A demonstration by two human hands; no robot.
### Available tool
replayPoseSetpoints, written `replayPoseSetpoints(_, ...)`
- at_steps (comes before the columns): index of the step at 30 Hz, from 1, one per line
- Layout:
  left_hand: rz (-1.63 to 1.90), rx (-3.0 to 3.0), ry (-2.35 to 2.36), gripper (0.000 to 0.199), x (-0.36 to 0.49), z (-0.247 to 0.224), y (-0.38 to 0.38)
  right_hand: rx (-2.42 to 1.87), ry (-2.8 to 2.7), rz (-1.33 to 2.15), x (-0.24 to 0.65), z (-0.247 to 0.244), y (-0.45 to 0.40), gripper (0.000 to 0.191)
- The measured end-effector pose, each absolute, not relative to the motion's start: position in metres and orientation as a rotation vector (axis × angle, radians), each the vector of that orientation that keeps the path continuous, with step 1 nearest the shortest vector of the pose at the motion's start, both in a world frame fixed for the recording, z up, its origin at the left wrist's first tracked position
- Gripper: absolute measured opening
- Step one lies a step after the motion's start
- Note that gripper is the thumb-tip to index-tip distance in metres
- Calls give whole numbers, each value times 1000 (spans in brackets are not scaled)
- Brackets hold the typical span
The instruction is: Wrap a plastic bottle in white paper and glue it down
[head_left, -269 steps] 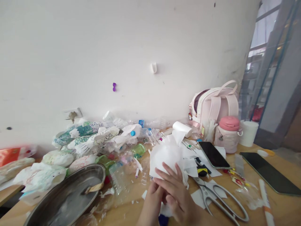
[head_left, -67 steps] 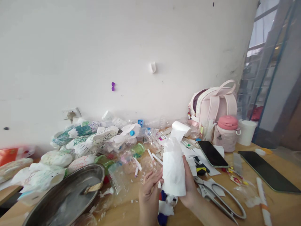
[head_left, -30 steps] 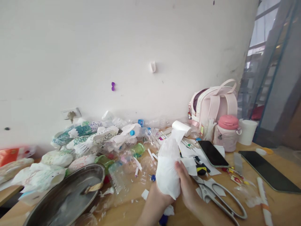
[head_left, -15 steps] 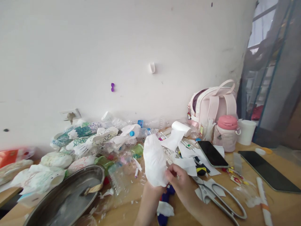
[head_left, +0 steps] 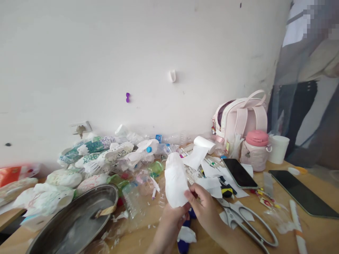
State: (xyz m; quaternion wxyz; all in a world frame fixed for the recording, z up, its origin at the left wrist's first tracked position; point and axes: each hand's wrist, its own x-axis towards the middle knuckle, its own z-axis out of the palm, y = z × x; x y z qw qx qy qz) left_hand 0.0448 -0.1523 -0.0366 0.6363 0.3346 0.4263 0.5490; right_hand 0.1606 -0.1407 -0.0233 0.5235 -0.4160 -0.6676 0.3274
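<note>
A white paper-covered, rounded oblong form (head_left: 176,181) stands upright above the table between my hands. My left hand (head_left: 172,215) is closed round its lower end from below and behind. At its lower right edge, my right hand (head_left: 202,201) pinches the white covering between thumb and fingers. Under my hands lies a dark blue item (head_left: 182,246) with a crumpled white piece (head_left: 186,234) on it. Large silver scissors (head_left: 233,215) rest just right of my right forearm.
An oval metal basin (head_left: 76,225) with a brush stands at the left, near paper-covered shapes (head_left: 63,179). Two dark-screened devices (head_left: 239,173), a pink backpack (head_left: 241,116), a pink-lidded bottle (head_left: 254,151) and a white cup (head_left: 278,149) are at the right. A person (head_left: 304,102) shows behind plastic sheeting.
The white form has turned slightly and shifted a little right, with my left hand turning under it. A person has come into view behind the sheeting at the right.
</note>
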Motion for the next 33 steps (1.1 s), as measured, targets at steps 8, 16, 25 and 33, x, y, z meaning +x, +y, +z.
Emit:
replayPoseSetpoints(8,1204,607,742,35,44,-25,-161,-1028,-1523,805,160,-26,-137,31)
replayPoseSetpoints(16,1211,547,658,47,39,-33,-161,-995,-1330,1081,158,-28,-135,39)
replayPoseSetpoints(25,1240,660,793,43,37,-24,-159,-964,-1135,1385,149,-42,-123,55)
replayPoseSetpoints(33,1257,738,874,39,41,-18,-161,-827,-996,1651,150,-41,-122,57)
